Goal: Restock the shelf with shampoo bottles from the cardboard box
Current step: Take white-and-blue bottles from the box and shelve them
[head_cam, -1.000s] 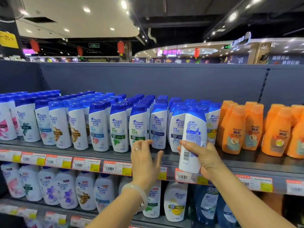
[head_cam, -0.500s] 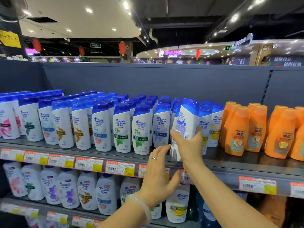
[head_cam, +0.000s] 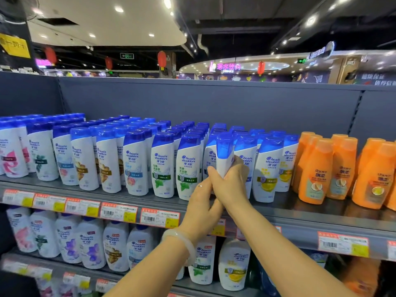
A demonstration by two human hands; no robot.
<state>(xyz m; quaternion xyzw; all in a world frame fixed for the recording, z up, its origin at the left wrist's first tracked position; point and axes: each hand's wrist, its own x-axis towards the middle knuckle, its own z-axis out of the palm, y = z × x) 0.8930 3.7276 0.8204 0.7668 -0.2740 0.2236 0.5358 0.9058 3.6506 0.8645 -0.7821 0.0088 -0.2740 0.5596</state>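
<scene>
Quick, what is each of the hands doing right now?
Right hand: closed around the shampoo bottle, holding it at the shelf front.
Left hand: fingers against the bottle's lower part; a full grip cannot be told.

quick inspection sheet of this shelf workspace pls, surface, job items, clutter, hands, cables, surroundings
surface: grey upper shelf, nearly full, price tags along its front edge.
job's things: one white shampoo bottle with a blue cap, held edge-on at the front of the white bottle rows; cardboard box not in view.
clutter: nothing seen; orange bottles stand in order at the right.
grippers: right hand grips the held bottle's lower part; left hand presses against it from below, wearing a ring and a pale bangle.
cables: nothing seen.
surroundings: lower shelf of larger bottles; shop ceiling lights, red lanterns and a neon sign behind.
</scene>
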